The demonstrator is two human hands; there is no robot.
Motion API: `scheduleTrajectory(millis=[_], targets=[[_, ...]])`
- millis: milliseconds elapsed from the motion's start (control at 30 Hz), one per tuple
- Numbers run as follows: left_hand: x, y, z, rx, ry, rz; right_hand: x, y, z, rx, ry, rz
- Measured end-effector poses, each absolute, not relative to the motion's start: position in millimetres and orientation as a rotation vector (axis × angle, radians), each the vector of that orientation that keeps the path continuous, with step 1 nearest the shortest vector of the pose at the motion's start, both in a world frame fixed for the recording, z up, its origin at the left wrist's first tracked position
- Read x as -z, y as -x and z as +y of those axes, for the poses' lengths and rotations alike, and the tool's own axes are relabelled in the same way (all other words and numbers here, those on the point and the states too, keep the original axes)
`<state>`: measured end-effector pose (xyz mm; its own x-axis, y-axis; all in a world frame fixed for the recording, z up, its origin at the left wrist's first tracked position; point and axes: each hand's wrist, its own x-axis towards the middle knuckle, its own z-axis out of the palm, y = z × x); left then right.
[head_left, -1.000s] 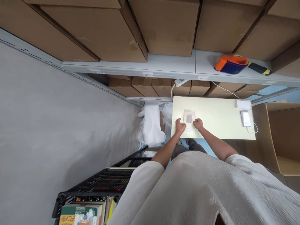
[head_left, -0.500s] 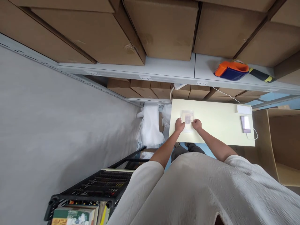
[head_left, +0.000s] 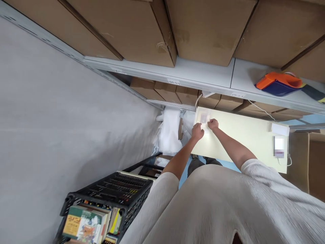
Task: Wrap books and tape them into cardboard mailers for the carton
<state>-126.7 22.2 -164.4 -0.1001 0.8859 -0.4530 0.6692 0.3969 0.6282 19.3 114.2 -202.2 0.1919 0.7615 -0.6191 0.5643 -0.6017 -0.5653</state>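
A small flat packet (head_left: 203, 118), pale and see-through at its edges with a darker patch in the middle, is at the left end of the cream table (head_left: 236, 135). My left hand (head_left: 197, 132) grips its near left edge, fingers closed. On the packet's right side, my right hand (head_left: 213, 124) pinches the edge. The fingertips partly cover the packet, and its print is too small to read.
A white box (head_left: 279, 128) and a blurred device (head_left: 279, 147) with a cable are at the table's right end. Cardboard boxes (head_left: 203, 30) fill the shelf, beside an orange and blue tape dispenser (head_left: 279, 83). A black crate (head_left: 127, 189) of books stands lower left.
The view has turned, shifting the shelf and table rightward. The packet now lies nearer the table's far left corner, and my left hand has moved down to its near edge.
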Motion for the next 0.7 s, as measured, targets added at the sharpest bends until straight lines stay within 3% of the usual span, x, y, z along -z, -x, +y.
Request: scheduleTrajectory(millis=[267,700], targets=[[155.6,133.1,17.9,0.010,-1.531,1.735,208.0,-32.9,97.3,-1.330,2.146,-1.206],[137.5,137.3,-30.5,-0.153,-1.616,1.660,167.1,-69.2,6.9,-1.444,2.004,-1.024]])
